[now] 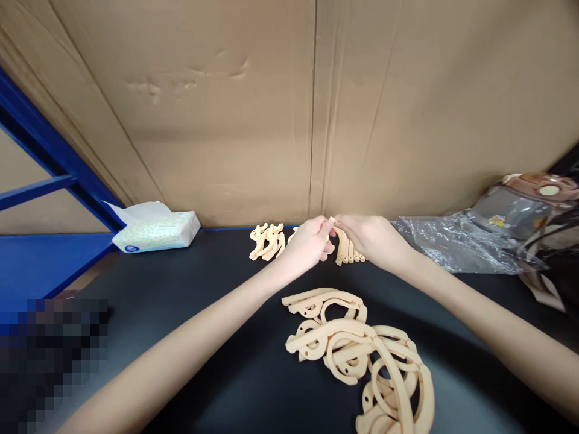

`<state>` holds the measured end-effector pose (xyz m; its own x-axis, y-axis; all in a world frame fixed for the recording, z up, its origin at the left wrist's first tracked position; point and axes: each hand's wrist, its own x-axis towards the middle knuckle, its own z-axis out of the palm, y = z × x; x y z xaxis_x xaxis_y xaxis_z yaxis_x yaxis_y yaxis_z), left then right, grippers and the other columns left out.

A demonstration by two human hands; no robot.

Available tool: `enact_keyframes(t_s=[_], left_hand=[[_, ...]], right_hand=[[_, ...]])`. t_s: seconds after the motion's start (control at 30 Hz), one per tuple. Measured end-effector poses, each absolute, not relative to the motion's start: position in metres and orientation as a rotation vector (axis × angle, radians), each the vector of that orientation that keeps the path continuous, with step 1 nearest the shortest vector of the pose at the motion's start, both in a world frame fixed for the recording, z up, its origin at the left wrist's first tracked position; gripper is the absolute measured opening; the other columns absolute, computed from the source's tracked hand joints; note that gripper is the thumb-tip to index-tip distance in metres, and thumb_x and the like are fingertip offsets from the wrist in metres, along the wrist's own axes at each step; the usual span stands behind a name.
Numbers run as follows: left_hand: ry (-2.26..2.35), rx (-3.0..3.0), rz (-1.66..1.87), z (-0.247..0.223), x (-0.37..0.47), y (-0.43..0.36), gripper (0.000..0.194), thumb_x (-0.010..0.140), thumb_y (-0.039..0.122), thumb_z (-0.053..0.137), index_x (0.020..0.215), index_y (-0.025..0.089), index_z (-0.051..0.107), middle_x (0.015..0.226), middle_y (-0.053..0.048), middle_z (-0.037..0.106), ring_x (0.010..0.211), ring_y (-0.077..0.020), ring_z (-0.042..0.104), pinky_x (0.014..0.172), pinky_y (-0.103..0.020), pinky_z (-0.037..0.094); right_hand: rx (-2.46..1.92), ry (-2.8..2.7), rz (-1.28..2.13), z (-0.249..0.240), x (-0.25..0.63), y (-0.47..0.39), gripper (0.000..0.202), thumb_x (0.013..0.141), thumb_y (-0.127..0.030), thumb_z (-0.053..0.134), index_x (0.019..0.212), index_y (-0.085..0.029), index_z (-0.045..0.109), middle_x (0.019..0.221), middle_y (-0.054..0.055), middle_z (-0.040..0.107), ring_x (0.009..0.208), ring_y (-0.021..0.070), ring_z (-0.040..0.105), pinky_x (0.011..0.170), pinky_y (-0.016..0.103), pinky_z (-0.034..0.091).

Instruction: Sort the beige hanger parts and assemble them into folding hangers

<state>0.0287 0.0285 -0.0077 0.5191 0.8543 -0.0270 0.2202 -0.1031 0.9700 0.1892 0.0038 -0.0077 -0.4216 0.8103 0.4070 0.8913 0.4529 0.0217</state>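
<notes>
Head view: a small pale piece appears to be pinched in the curled fingers of the left hand, met by the right hand, whose hold cannot be told, beside a row of strips near the table's far edge. Close two-handed handling seems in hand; steady fingertips appear to be called for next.

The tissue pack, pale and patterned, has one white sheet projecting from its top. The black tabletop lies beneath the tissue pack. Brown cardboard, creased and dented, stands behind the tissue pack. A blue frame is located to the left of the tissue pack. Well to the pack's right are a crumpled clear plastic bag and a transparent bottle with a brown lid
</notes>
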Motion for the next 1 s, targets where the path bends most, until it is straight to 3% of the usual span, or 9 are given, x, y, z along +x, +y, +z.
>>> enact_keyframes(t_s=[0.17, 0.3, 0.4, 0.53, 0.63, 0.8, 0.93, 1.0], left_hand=[[1.045, 1.870, 0.899, -0.005, 0.025, 0.027, 0.021, 0.095, 0.033, 0.040, 0.080, 0.020, 0.045, 0.063, 0.002, 0.043, 0.054, -0.0108, 0.042, 0.053, -0.023, 0.032], [1.205, 2.050, 0.943, 0.005, -0.004, 0.039, 0.027, 0.094, 0.041, 0.038, 0.081, 0.020, 0.049, 0.060, 0.002, 0.048, 0.056, -0.0126, 0.047, 0.056, -0.023, 0.037], [1.289, 1.942, 0.874, 0.008, -0.036, 0.063, 0.026, 0.093, 0.033, 0.035, 0.079, 0.017, 0.052, 0.065, -0.001, 0.055, 0.059, -0.0135, 0.055, 0.051, -0.023, 0.042], [1.405, 1.833, 0.762, -0.002, -0.073, 0.096, 0.022, 0.084, 0.030, 0.049, 0.078, 0.014, 0.061, 0.066, -0.004, 0.059, 0.063, -0.0153, 0.059, 0.054, -0.025, 0.048], [1.487, 1.836, 0.747, -0.019, -0.087, 0.111, 0.023, 0.080, 0.036, 0.056, 0.079, 0.014, 0.062, 0.069, -0.005, 0.063, 0.060, -0.0142, 0.058, 0.052, -0.024, 0.045], [1.651, 1.987, 0.817, -0.045, -0.091, 0.116, 0.025, 0.074, 0.040, 0.066, 0.081, 0.017, 0.059, 0.084, -0.006, 0.065, 0.074, -0.0182, 0.060, 0.066, -0.027, 0.045], [1.691, 2.156, 0.854, -0.040, -0.080, 0.093, 0.029, 0.082, 0.040, 0.057, 0.100, 0.018, 0.055, 0.114, -0.010, 0.056, 0.091, -0.0221, 0.057, 0.077, -0.032, 0.042], [1.589, 2.235, 0.779, -0.030, -0.072, 0.071, 0.028, 0.085, 0.041, 0.052, 0.104, 0.020, 0.055, 0.113, -0.008, 0.057, 0.089, -0.0208, 0.056, 0.077, -0.031, 0.041]], right_hand=[[-1.489, -1.990, 0.220, 0.001, 0.196, 0.018, 0.028, 0.092, -0.029, 0.039, 0.075, -0.017, 0.057, 0.059, 0.001, 0.055, 0.047, 0.0111, 0.046, 0.052, 0.026, 0.035], [-1.515, -1.410, 0.482, 0.012, 0.239, 0.041, 0.026, 0.091, -0.038, 0.042, 0.082, -0.017, 0.055, 0.059, -0.001, 0.049, 0.041, 0.0086, 0.040, 0.043, 0.025, 0.036], [-1.518, -1.361, 0.466, 0.011, 0.267, 0.048, 0.024, 0.089, -0.040, 0.047, 0.084, -0.018, 0.055, 0.062, -0.002, 0.046, 0.043, 0.0079, 0.037, 0.040, 0.023, 0.033], [-1.486, -1.516, 0.267, -0.002, 0.268, 0.036, 0.018, 0.083, -0.037, 0.057, 0.088, -0.020, 0.056, 0.079, 0.004, 0.060, 0.062, 0.0138, 0.055, 0.058, 0.028, 0.048], [-1.434, -1.730, 0.038, -0.015, 0.254, 0.022, 0.013, 0.084, -0.032, 0.054, 0.092, -0.020, 0.056, 0.093, 0.007, 0.066, 0.084, 0.0200, 0.063, 0.076, 0.034, 0.050], [-1.304, -2.137, -0.236, -0.047, 0.243, 0.012, 0.017, 0.091, -0.023, 0.042, 0.097, -0.021, 0.058, 0.104, 0.010, 0.068, 0.100, 0.0233, 0.063, 0.083, 0.038, 0.050], [-1.250, -2.263, -0.221, -0.070, 0.243, 0.007, 0.022, 0.092, -0.022, 0.040, 0.097, -0.020, 0.061, 0.112, 0.010, 0.067, 0.106, 0.0227, 0.062, 0.088, 0.038, 0.050], [-1.266, -2.267, -0.216, -0.075, 0.243, 0.004, 0.023, 0.093, -0.022, 0.039, 0.098, -0.020, 0.061, 0.111, 0.010, 0.067, 0.104, 0.0234, 0.063, 0.085, 0.039, 0.051]])
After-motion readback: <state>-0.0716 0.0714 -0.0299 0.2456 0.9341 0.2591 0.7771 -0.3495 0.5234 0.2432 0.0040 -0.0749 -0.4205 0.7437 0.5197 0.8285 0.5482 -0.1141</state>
